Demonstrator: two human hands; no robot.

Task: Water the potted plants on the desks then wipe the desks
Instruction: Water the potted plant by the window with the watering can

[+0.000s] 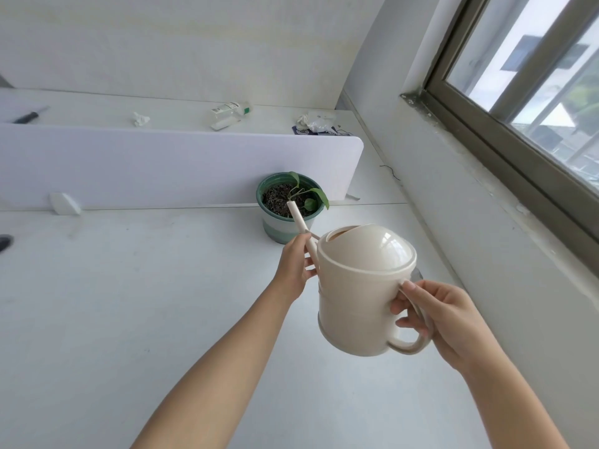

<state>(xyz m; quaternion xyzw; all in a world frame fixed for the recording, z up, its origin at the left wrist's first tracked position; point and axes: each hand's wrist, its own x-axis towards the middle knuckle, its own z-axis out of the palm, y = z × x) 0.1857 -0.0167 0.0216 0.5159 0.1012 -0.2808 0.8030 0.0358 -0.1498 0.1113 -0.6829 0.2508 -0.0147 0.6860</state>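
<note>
A cream watering can (359, 299) hangs tilted above the white desk (129, 303). My right hand (440, 322) grips its handle. My left hand (296, 264) is closed around the base of the long thin spout (299, 222). The spout's tip sits over the dark soil of a small green-leaved plant in a green and white pot (285, 205). The pot stands on the desk against a white divider panel (162, 166). No stream of water can be made out.
Behind the divider, a second desk holds a white bottle (228, 111), crumpled tissue (141, 119), a plastic bag (316, 122) and a screwdriver (29, 115). A wall with a window (534, 92) runs along the right. A white divider clip (64, 204) sits at left.
</note>
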